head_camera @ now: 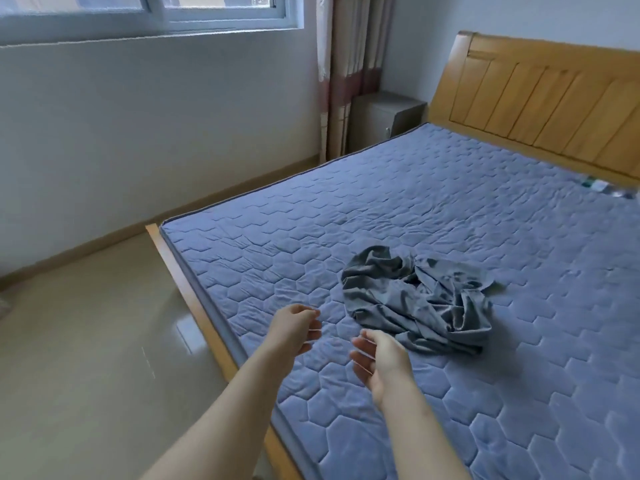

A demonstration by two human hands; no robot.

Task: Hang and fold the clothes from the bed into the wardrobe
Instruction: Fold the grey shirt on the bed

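A crumpled grey garment (pixel 415 299) lies in a heap on the blue quilted mattress (pixel 433 202) of the bed. My left hand (pixel 294 329) hovers over the mattress near its left edge, fingers loosely curled, holding nothing. My right hand (pixel 379 362) is just left of and below the garment, palm turned inward with relaxed fingers, also empty. Neither hand touches the garment. The wardrobe is not in view.
A wooden headboard (pixel 554 98) stands at the back right. A grey nightstand (pixel 384 119) and a curtain (pixel 346 64) fill the far corner. The wooden bed frame edge (pixel 194 299) borders a glossy tiled floor (pixel 86 341) on the left. A small label (pixel 602 187) sits on the mattress.
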